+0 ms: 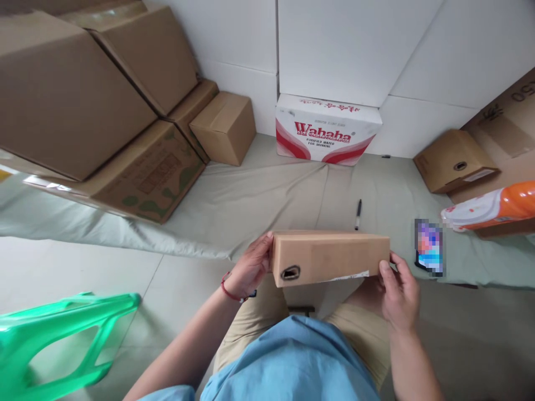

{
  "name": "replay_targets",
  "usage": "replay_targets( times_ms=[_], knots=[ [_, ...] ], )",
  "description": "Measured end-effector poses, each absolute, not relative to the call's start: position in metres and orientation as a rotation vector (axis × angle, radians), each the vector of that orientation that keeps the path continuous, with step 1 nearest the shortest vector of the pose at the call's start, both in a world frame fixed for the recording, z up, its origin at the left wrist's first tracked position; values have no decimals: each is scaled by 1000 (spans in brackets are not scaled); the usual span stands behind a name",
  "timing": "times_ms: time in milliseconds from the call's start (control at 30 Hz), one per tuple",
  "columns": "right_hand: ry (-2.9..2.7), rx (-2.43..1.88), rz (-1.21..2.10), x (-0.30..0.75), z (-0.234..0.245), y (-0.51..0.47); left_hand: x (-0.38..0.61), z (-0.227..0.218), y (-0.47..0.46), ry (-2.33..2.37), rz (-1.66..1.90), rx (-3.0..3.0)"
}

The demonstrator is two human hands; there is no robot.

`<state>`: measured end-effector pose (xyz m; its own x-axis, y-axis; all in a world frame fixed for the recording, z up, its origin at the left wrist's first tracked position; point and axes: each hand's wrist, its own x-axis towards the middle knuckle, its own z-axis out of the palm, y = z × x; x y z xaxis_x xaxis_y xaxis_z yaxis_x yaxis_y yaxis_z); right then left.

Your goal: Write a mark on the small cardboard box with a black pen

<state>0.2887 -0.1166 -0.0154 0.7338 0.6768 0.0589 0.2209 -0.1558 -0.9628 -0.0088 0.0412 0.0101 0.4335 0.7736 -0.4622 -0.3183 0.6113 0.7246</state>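
Observation:
I hold a small brown cardboard box (330, 256) in front of me, above my lap. Its near side has an oval hole at the lower left and a white label strip along the bottom edge. My left hand (249, 270), with a red cord at the wrist, grips the box's left end. My right hand (399, 292) grips its right end. A black pen (358, 214) lies on the grey cloth just beyond the box.
Large cardboard boxes (83, 94) are stacked at the left, a small one (224, 127) beside them. A white and red Wahaha carton (326, 131) stands against the wall. Another small box (453, 159), an orange and white package (493, 207), a phone (429, 248) at right; a green stool (54, 340) lower left.

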Motion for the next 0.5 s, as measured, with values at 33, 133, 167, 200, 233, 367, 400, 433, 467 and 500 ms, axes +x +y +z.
replay_targets(
  times_ms=[33, 133, 167, 200, 233, 367, 400, 433, 467, 500],
  knots=[
    [-745, -1735, 437, 289, -13, -119, -8, 6, 41, 882, 734, 585],
    [-859, -1750, 393, 287, -4, -125, -6, 0, 38, 914, 711, 553],
    [-916, -1738, 370, 286, -1, -126, -7, -2, 38, 937, 717, 549],
    [-984, -1724, 340, 285, 2, -127, -8, -4, 37, 962, 734, 551],
    [-1061, -1707, 310, 283, 5, -127, -10, -6, 36, 985, 763, 557],
    [-1309, -1590, 262, 275, 21, -124, -19, -23, 34, 987, 785, 570],
    [-1322, -1541, 291, 274, 24, -123, -21, -28, 34, 979, 746, 566],
    [-1313, -1493, 337, 273, 26, -122, -23, -32, 33, 971, 699, 562],
    [-1289, -1453, 396, 273, 27, -121, -24, -36, 33, 965, 650, 557],
    [-1255, -1425, 465, 274, 27, -120, -24, -38, 33, 960, 608, 553]
  ],
)
